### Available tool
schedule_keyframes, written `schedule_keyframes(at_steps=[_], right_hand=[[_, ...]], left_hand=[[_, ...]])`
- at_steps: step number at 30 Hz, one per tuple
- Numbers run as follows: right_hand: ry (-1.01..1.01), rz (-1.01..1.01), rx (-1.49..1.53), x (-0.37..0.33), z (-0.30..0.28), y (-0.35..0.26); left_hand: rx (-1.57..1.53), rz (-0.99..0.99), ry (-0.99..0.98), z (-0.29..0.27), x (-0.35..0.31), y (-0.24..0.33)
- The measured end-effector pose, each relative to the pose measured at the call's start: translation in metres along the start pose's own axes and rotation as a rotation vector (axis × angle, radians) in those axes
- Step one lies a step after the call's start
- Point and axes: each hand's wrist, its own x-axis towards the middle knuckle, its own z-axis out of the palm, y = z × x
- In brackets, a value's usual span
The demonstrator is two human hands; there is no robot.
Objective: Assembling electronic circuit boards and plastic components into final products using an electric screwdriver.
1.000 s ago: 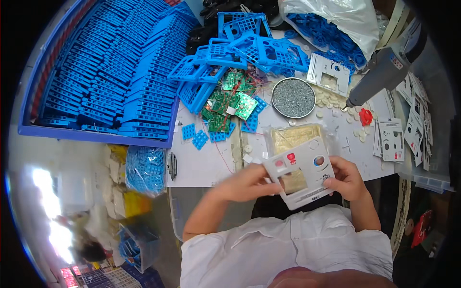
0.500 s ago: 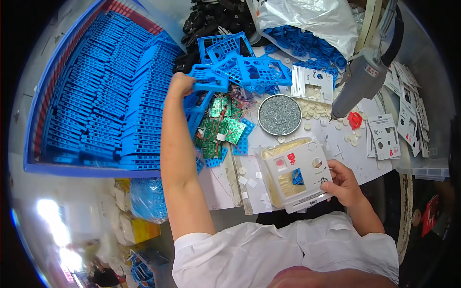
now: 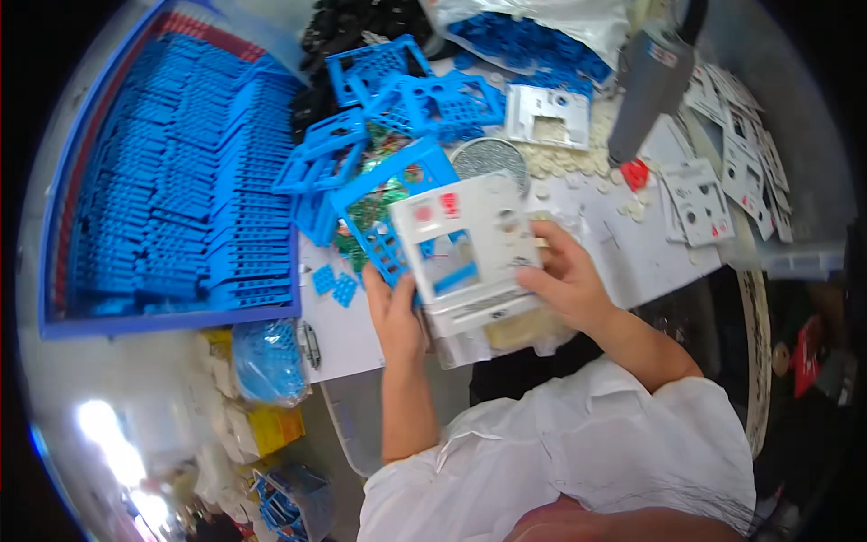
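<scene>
My left hand [image 3: 395, 316] grips the lower edge of a blue plastic frame [image 3: 384, 179] with a grid of holes. In my right hand [image 3: 571, 282] is a white plastic panel [image 3: 479, 217] with a large window, a round hole and red markings; fingers hold its right edge. The panel lies in front of the blue frame and overlaps its right part, so I cannot tell whether they touch. Behind the two, green circuit boards [image 3: 390, 194] are partly covered. A round dish of small metal pieces [image 3: 492, 158] sits just beyond the panel.
At left stands a large blue bin [image 3: 172, 322] packed with blue frames. More loose blue frames [image 3: 452, 104] lie at the back. A grey corded tool [image 3: 646, 95] hangs at right, near white panels [image 3: 700, 203], small white discs [image 3: 569, 165] and a red part [image 3: 635, 173].
My left hand has come back from the pile toward me with a blue frame. My right hand has raised the white panel and moved it left, over the frame. The view has shifted.
</scene>
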Motion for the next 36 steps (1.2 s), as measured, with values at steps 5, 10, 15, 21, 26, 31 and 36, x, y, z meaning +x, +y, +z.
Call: schedule_keyframes(at_steps=[5, 10, 15, 21, 26, 31, 36], right_hand=[[-0.017, -0.032, -0.163, -0.003, 0.005, 0.001], [0.089, -0.447, -1.071, -0.011, -0.004, -0.006], [0.051, -0.085, -0.269, -0.011, -0.006, 0.004], [-0.05, 0.014, 0.036, -0.012, -0.006, 0.006], [-0.047, 0.061, 0.12, -0.013, -0.006, 0.006], [-0.035, 0.089, 0.105, -0.012, -0.004, 0.001], [-0.042, 0.113, 0.11, -0.012, -0.006, 0.006]], left_hand=[[-0.583, -0.115, 0.005, 0.015, -0.061, -0.032], [-0.091, -0.053, 0.012, 0.023, -0.08, -0.046], [-0.105, -0.036, -0.032, 0.023, -0.088, -0.047], [0.106, 0.013, -0.057, 0.022, -0.084, -0.031], [0.345, 0.058, -0.038, 0.027, -0.08, -0.023], [0.283, 0.027, -0.053, 0.033, -0.08, -0.015], [0.204, -0.055, -0.004, 0.039, -0.087, -0.008]])
